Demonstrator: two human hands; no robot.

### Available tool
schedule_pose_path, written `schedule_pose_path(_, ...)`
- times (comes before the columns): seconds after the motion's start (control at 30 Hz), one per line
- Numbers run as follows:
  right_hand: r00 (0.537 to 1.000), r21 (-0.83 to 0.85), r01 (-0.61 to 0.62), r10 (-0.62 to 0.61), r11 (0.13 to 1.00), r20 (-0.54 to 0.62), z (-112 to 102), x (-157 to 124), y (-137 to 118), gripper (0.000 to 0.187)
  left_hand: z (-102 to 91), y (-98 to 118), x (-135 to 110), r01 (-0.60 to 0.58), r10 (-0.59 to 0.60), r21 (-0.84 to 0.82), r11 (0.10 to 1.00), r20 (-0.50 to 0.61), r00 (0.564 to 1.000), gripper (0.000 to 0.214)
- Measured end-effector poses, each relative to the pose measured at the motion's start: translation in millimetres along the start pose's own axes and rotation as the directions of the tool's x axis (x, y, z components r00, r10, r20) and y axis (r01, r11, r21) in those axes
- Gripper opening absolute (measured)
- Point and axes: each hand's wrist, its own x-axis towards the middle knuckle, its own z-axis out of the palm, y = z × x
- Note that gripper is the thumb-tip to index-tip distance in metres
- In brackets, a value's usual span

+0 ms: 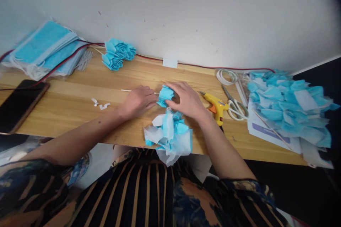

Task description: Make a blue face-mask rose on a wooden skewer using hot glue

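Note:
My left hand [138,101] is closed around a thin wooden stick [125,90] that lies across the wooden table [66,106]. The stick's right end carries a half-formed blue paper flower [165,95]. My right hand [186,99] curls over that flower and pinches it between thumb and fingers. Just below both hands, at the table's front edge, sits a loose pile of blue and white cut pieces [169,133].
Finished blue flowers [117,54] lie at the back left beside stacked blue masks [44,51] and a phone [20,104]. To the right are a yellow glue gun [217,106], scissors [236,106], a tape roll [226,76] and a large heap of blue pieces [289,106].

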Motion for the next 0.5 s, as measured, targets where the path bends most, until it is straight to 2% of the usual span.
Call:
schedule_pose_path(0.13, 1.000, 0.001, 0.001, -0.001, 1.000, -0.021, 4.2, 0.0, 1.7, 0.056, 0.5, 0.0, 0.6, 0.003, -0.004, 0.020, 1.000, 0.015, 1.000, 0.036)
schedule_pose_path(0.5, 1.000, 0.009, -0.011, 0.011, 1.000, -0.010, 7.0, 1.5, 0.9, 0.052, -3.6, 4.5, 5.0, 0.043, -0.044, -0.082, 0.996, -0.013, 0.999, 0.035)
